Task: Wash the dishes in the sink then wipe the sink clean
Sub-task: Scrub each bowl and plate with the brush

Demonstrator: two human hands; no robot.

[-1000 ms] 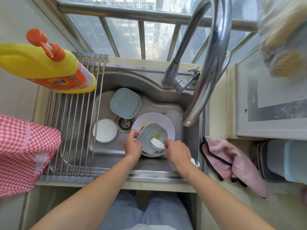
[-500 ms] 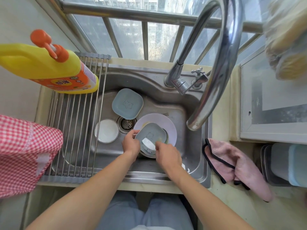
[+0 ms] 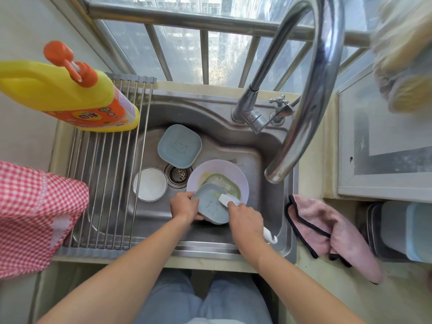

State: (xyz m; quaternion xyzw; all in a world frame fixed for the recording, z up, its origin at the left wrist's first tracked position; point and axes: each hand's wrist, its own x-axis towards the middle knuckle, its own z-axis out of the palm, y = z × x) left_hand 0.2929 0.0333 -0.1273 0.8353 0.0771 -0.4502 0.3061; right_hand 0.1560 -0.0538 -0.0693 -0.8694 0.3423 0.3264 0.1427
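Head camera, looking steeply down, close over sink [image 3: 210,113].

Blurred bundle [image 3: 406,54], top right

A yellow plastic detergent bottle [image 3: 70,97] with an orange pump sits at ten o'clock; a red-and-white checked cloth [image 3: 35,218] at nine; a pink black-edged rag [image 3: 327,232] at four.
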